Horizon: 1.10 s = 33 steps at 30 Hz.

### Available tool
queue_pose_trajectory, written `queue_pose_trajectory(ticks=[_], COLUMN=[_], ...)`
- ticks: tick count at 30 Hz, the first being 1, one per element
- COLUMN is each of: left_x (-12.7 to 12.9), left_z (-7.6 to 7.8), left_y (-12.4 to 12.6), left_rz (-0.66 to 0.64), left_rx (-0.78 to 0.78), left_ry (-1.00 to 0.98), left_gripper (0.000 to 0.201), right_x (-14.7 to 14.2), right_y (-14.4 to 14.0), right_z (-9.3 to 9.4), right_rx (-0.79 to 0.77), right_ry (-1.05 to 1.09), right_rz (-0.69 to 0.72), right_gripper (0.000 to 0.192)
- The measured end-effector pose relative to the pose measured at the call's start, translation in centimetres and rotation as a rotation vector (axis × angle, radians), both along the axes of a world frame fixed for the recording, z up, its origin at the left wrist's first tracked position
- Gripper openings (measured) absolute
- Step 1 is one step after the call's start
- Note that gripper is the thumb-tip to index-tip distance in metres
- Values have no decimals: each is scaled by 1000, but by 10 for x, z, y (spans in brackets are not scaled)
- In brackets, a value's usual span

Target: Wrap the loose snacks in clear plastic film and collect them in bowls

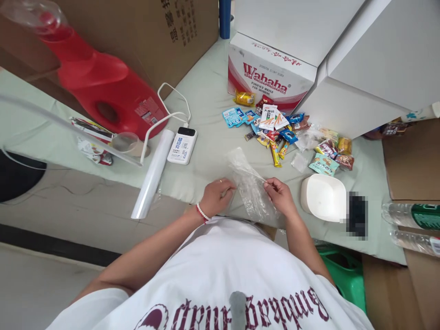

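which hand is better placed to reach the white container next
Right hand, probably: it is nearer the white container, though pinching the clear plastic bag; the left hand is across the bag.

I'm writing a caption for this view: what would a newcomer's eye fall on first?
Probably the big red bottle at the upper left, before the brown cardboard box. Next might come the bright heap of snack packets before the red-and-white carton. Near the middle, the right hand pinches a clear plastic bag, the left hand close to its other side.
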<state>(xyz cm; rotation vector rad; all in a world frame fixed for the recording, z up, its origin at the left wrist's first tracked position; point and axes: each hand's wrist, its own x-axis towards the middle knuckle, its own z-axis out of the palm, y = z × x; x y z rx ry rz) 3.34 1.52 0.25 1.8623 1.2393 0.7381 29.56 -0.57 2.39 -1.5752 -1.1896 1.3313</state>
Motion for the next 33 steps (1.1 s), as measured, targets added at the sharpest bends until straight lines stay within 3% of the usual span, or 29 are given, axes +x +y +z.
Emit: queue_pose_trajectory(ticks=[3, 6, 8, 10, 14, 16, 20, 24, 26, 28, 30, 33], left_x=[36, 67, 73, 66, 28, 7, -26, -34, -27, -16, -3, 9], left_z=[9, 11, 11, 11, 10, 5, -7, -1, 10, 20, 24, 15], left_y=[2, 7, 13, 19, 31, 35, 39, 35, 33, 35, 38, 38], left_rz=[136, 178, 192, 239, 337, 393, 583, 725, 612, 370, 96, -225], left_rx=[-359, -648, -795, -841, -802, -764, -467, 35, 251, 348, 354, 273], left_ry=[-209, -415, -580, -714, -883, -856, -462, -53, 71, 179, 294, 443], left_gripper=[39, 45, 49, 52, 55, 54, 38, 19, 13, 16, 19, 33], right_x=[-21, -37, -37, -27, 2, 13, 21, 24, 28, 35, 41, 46], right_y=[-6, -10, -11, -11, -13, -17, -25, -32, -31, -22, -1, 58], right_z=[8, 12, 12, 10, 0, -8, -25, -27, -14, 7, 32, 61], right_rx=[-31, -71, -80, -58, 21, 36, 38, 20, 118, 278, 390, 395], right_ry=[212, 399, 473, 494, 408, 318, 84, -234, -464, -674, -784, -870], right_rz=[-65, -120, -204, -327, -500, -529, -479, -241, -143, -132, -163, -152], right_gripper=[36, 38, 41, 44, 47, 47, 41, 35, 35, 35, 32, 32])
